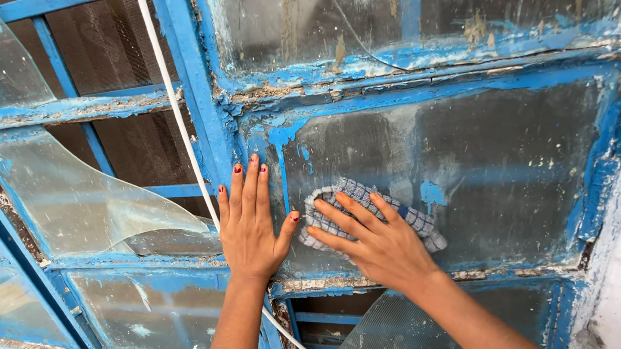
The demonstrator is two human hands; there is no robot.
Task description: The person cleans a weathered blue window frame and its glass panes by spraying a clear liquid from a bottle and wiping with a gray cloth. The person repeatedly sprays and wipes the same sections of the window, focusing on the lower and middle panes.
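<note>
Fingers of the right hand [384, 246] lie spread, pressing a checked cloth [363, 215] against dusty glass [489, 166], while the left hand [250, 225] rests flat and unclenched on the blue frame [204, 109].

Scene is lit evenly by soft daylight; no hard shadows are cast. Pale glare is seen on the broken glass pane [81, 202] at left. Focus is held sharp throughout; slight wide-angle bending is noted at edges.

Your right hand [380, 247] hides much of the checked cloth [363, 215]; both your forearms are cut off at the bottom edge.
</note>
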